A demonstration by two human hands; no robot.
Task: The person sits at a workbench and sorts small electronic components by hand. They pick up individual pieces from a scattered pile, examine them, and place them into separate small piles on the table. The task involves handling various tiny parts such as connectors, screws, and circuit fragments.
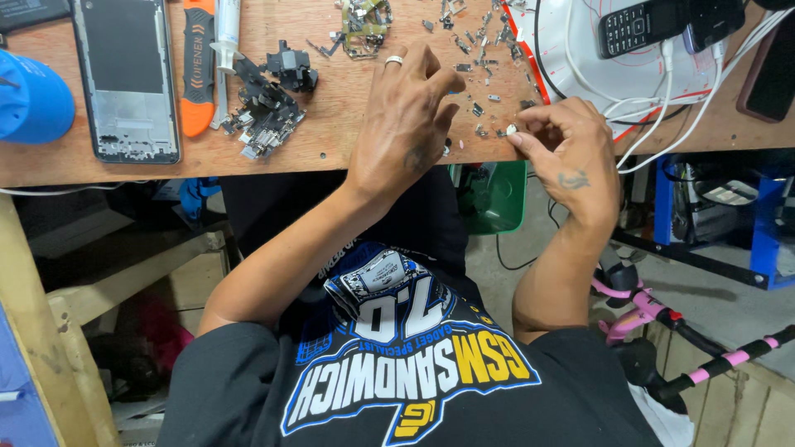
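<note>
My left hand (406,124), with a ring on one finger, rests fingers-down on the wooden table (331,145); its fingertips touch scattered tiny metal parts (476,50) and hold nothing. My right hand (567,145) is at the table's near edge, and its thumb and forefinger pinch a small silver part (512,129). The two hands are a few centimetres apart.
A stripped phone frame (126,79), an orange opening tool (198,66), a syringe (225,33) and a pile of black phone parts (265,108) lie to the left. A white mat (580,74) with a keypad phone (638,25) and white cables (662,108) is to the right. A green bin (497,199) stands below.
</note>
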